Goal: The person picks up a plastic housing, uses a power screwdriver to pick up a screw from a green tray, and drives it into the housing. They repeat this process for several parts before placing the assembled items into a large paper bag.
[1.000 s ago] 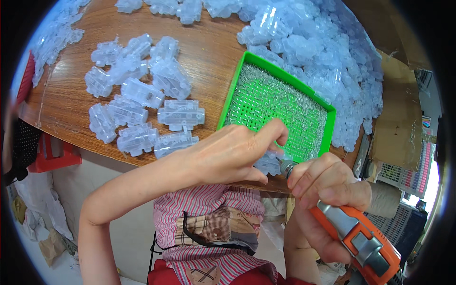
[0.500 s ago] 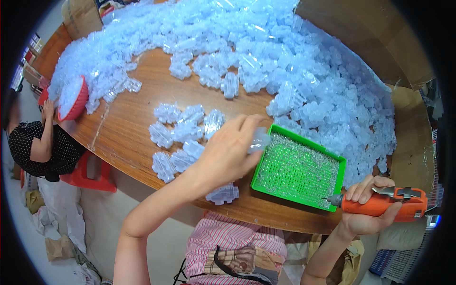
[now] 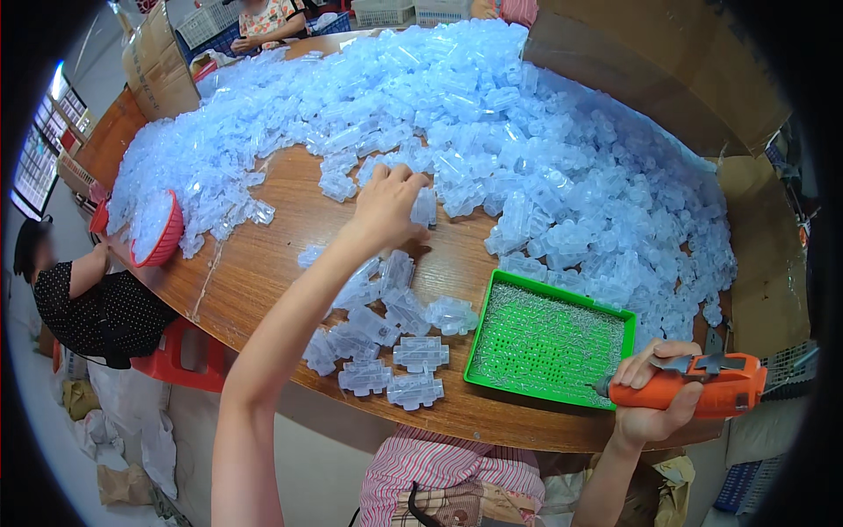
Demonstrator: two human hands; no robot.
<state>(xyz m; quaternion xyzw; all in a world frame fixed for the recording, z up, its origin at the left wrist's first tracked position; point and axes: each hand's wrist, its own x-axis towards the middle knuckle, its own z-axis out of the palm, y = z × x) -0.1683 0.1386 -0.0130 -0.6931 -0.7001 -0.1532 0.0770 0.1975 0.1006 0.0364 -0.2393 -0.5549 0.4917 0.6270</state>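
My left hand (image 3: 386, 209) reaches to the near edge of a big pile of clear plastic parts (image 3: 544, 176). Its fingers and thumb close around one clear plastic part (image 3: 424, 209) there. My right hand (image 3: 645, 391) grips an orange electric screwdriver (image 3: 702, 391), its tip pointing left over the right near corner of a green tray (image 3: 549, 397). Small silvery screws (image 3: 562, 329) lie scattered across the tray's perforated bottom. Left of the tray sits a loose group of clear parts (image 3: 373, 325), several in rough rows, partly behind my left forearm.
A red basket (image 3: 167, 230) of clear parts stands at the table's left edge, beside a seated person (image 3: 88, 290). Other people sit at the far side. Cardboard sheets (image 3: 659, 70) wall the pile at right. Bare wood (image 3: 290, 189) shows left of my forearm.
My left hand has left the tray's side for the pile's edge and closed on another part. A clear part now lies beside the tray. The view has tilted up; the screwdriver remains in my right hand.
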